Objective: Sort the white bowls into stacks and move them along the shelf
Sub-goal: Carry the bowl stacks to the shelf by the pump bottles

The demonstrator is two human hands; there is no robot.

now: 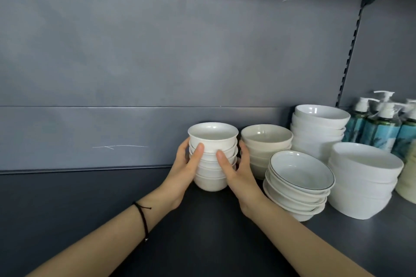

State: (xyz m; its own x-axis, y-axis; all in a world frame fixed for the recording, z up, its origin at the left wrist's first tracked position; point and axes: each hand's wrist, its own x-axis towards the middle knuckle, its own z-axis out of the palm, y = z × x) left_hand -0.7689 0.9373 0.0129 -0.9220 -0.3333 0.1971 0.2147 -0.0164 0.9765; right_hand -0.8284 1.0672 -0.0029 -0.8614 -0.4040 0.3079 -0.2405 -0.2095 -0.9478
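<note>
Bowl stack upright, rims up; left hand, right hand clasping sides.

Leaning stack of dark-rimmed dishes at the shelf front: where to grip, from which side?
Probably the lowest dishes, cupped from the front with a palm on each side. The dark-rimmed stack leans, upper dishes tilted, so a top grip would likely slide them. The left hand and right hand grip the small bowl stack.

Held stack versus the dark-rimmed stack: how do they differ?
The held stack has deep, plain white bowls; the dark-rimmed stack has shallower, wider ones with a thin dark line. The held stack stands upright, gripped by the left hand and right hand; the dark-rimmed stack tilts, ungripped. Both are nested white.
</note>
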